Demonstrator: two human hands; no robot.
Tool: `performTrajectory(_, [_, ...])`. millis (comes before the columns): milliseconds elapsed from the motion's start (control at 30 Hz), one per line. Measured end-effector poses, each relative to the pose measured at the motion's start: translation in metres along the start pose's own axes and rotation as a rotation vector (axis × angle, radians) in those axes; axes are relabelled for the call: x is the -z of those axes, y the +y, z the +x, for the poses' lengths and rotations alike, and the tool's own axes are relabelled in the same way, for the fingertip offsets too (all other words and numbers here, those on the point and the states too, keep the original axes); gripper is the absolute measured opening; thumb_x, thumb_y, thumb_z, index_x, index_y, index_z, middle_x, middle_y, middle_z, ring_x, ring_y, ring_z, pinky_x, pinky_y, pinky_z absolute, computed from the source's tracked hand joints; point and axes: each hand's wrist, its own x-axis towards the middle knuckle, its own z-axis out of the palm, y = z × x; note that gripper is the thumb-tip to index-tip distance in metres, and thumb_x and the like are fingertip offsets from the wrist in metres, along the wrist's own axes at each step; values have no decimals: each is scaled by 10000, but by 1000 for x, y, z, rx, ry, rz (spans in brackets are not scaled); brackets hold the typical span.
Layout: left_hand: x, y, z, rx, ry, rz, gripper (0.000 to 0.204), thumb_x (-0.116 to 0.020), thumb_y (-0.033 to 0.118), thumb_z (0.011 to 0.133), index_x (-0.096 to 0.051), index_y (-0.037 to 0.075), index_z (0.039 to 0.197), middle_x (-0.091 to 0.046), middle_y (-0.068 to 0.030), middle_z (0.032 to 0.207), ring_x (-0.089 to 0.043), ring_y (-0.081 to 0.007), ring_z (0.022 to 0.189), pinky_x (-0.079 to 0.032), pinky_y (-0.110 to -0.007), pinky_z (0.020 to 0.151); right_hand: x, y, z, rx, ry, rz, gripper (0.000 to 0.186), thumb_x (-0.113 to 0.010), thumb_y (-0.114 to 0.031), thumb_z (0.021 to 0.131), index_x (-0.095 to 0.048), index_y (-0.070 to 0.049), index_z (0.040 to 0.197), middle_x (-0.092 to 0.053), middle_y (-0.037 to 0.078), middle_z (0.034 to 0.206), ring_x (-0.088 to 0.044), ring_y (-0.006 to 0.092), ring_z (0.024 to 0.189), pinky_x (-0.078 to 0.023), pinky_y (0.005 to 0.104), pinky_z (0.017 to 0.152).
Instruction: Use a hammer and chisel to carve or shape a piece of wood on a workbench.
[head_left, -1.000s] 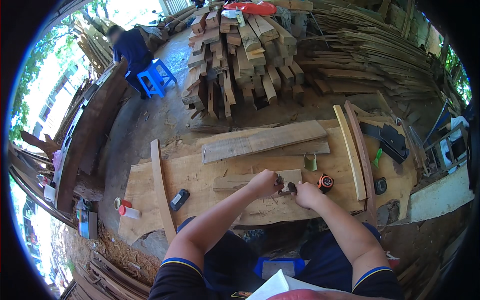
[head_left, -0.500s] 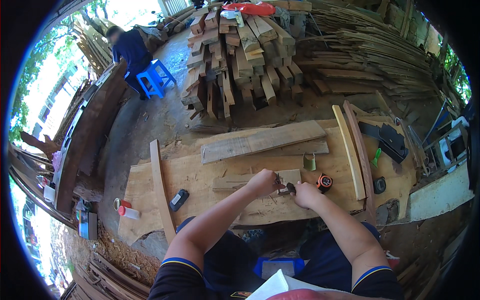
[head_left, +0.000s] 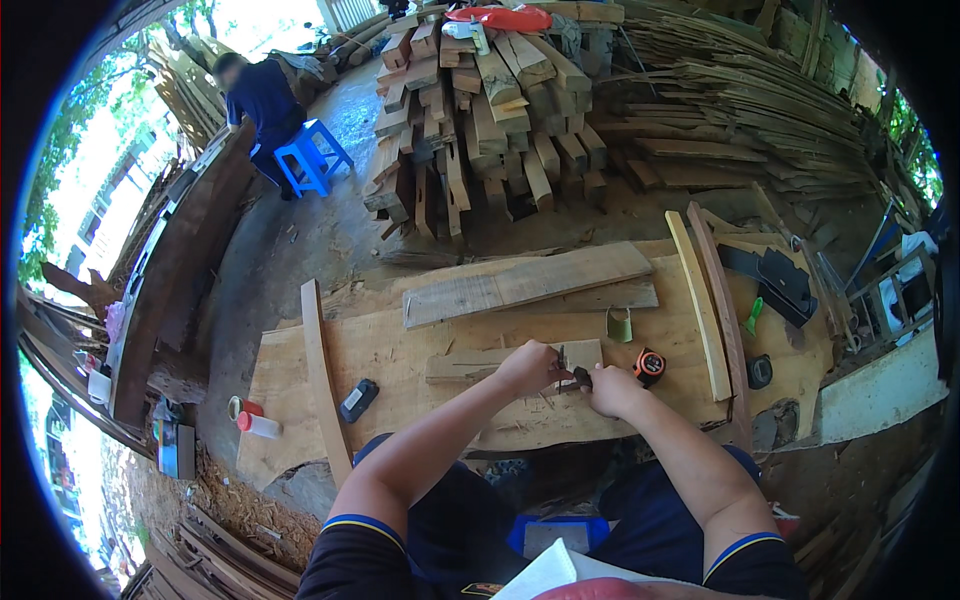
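Note:
On the worktable a short wooden board [head_left: 465, 364] lies under my hands. My left hand [head_left: 530, 367] is closed over the board's right part, its fingers pinching a thin dark rod-like piece [head_left: 561, 358] that stands roughly upright; its exact kind is too small to make out. Close by on the right, my right hand [head_left: 613, 391] is closed round a dark tool with a blocky head [head_left: 582, 377], its handle hidden in the fist. That head is right beside the left fingers; whether they touch, I cannot tell. Small wood chips lie around the board.
An orange-black tape measure [head_left: 650, 366] and a green curved piece [head_left: 619, 325] lie right of the hands. Beyond are grey planks [head_left: 530, 283]; long strips [head_left: 698, 305] cross the table's right side. A black device [head_left: 358, 399] lies left. A person [head_left: 265, 105] sits far left.
The thin piece at my left fingers now shows more upright and longer above the board. My left hand has shifted very slightly; my right hand stays nearly in place.

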Motion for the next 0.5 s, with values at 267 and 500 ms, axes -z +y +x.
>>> performTrajectory(267, [2,3,-1,-17,62,36,310,-694,289,835,-701,-20,855,-684,-213,825,-663,-382,800,-527,-429,735,0,2,0,6,-17,8,493,-456,-329,973,-510,100,1210,-687,143,723,-692,278,697,-561,407,686])
performTrajectory(500, [9,6,-2,28,85,72,335,-672,289,844,-678,-45,820,-664,-239,812,-654,-397,807,-522,-450,746,1,1,-1,-4,-13,34,486,-460,-340,970,-519,81,1207,-689,152,758,-694,290,748,-559,413,715])
